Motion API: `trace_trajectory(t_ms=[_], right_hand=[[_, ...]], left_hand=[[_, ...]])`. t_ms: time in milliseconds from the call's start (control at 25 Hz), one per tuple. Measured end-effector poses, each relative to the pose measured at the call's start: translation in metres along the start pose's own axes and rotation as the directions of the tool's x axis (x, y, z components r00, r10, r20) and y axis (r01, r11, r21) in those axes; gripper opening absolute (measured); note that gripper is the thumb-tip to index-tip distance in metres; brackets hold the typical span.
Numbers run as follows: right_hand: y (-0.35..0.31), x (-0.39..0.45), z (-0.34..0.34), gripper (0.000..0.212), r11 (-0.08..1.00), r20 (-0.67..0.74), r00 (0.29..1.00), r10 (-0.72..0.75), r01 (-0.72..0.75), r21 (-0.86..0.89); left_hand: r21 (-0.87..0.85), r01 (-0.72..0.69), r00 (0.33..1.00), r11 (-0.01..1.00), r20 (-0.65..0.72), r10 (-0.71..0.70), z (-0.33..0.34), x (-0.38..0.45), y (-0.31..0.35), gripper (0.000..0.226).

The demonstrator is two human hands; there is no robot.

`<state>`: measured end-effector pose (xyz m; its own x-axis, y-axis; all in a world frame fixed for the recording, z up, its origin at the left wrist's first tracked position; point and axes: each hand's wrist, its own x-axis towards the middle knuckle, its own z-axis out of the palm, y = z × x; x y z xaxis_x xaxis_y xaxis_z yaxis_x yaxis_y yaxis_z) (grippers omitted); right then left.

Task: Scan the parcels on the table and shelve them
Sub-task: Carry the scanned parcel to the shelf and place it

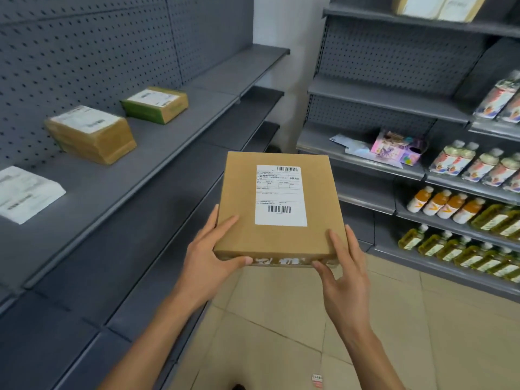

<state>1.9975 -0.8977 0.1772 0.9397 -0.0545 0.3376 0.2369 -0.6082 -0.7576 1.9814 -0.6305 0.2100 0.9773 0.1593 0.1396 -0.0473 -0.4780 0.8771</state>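
Note:
I hold a flat brown cardboard parcel (242, 204) with a white shipping label (278, 195) on top, level in front of me in the aisle. My left hand (213, 254) grips its near left corner, thumb on top. My right hand (343, 263) grips the near right corner, thumb on top. On the grey shelf (157, 153) to the left lie a brown taped parcel (90, 135), a green-and-brown parcel (154, 105) and a white bagged parcel (25, 194).
More grey shelf boards (225, 130) run below on the left. The right shelving holds drink bottles (444, 204), a pink box (396, 147) and a parcel (436, 7) on top. The floor (281, 319) is beige tile.

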Motion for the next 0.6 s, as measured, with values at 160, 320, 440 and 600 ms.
trace_trajectory(t_ms=[160, 320, 440, 600], right_hand=[[0.012, 0.052, 0.015, 0.074, 1.000, 0.015, 1.000, 0.001, -0.002, 0.028], [0.040, 0.124, 0.033, 0.069, 1.000, 0.033, 0.999, 0.002, -0.002, 0.021], [0.068, 0.187, 0.042, 0.071, 0.999, 0.033, 0.999, -0.016, 0.014, 0.041], [0.096, 0.283, 0.044, 0.073, 0.991, 0.060, 0.996, -0.070, 0.062, 0.122]], left_hand=[[0.007, -0.021, 0.999, 1.000, -0.026, 0.021, 0.012, 0.051, -0.007, 0.091], [0.052, -0.006, 0.999, 0.999, -0.042, 0.008, 0.033, 0.120, -0.009, 0.092], [0.095, -0.002, 0.997, 0.995, -0.072, 0.009, 0.059, 0.178, -0.003, 0.091], [0.093, 0.025, 0.992, 0.995, -0.122, -0.013, 0.091, 0.254, 0.015, 0.091]])
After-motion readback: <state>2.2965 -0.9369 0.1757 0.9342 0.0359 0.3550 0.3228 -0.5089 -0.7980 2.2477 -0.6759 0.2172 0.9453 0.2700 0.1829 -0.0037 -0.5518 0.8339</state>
